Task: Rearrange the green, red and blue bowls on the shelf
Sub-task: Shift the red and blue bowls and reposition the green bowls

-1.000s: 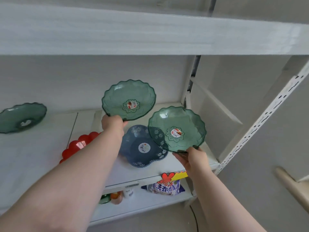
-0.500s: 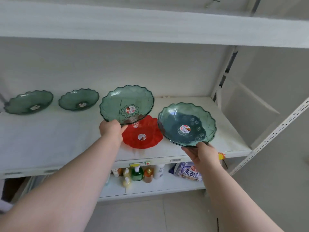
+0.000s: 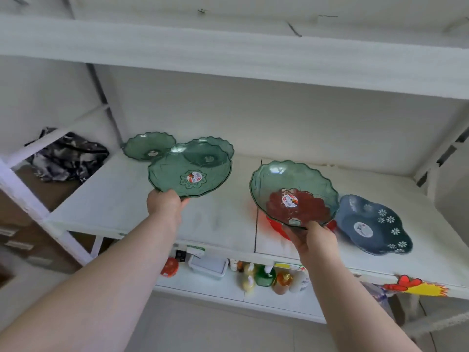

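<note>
Since the earlier frame, both held green bowls are sitting further left along the shelf (image 3: 223, 224), and the view is swinging left, bringing a dark patterned bag (image 3: 67, 156) into the upper left. Left hand (image 3: 163, 203) is pinching the near rim of one green scalloped bowl (image 3: 190, 172), holding it tilted just in front of two more green bowls: one (image 3: 147, 148) at left, one (image 3: 215, 147) partly hidden behind it. Right hand (image 3: 317, 240) is gripping the near rim of a second held green bowl (image 3: 294, 191), hovering over the red bowl (image 3: 276, 228), which is showing through it. Blue flower-patterned bowl (image 3: 375, 224) is resting on the shelf at right, just beside the red one. Bottles (image 3: 264, 276) are standing on the lower shelf.
</note>
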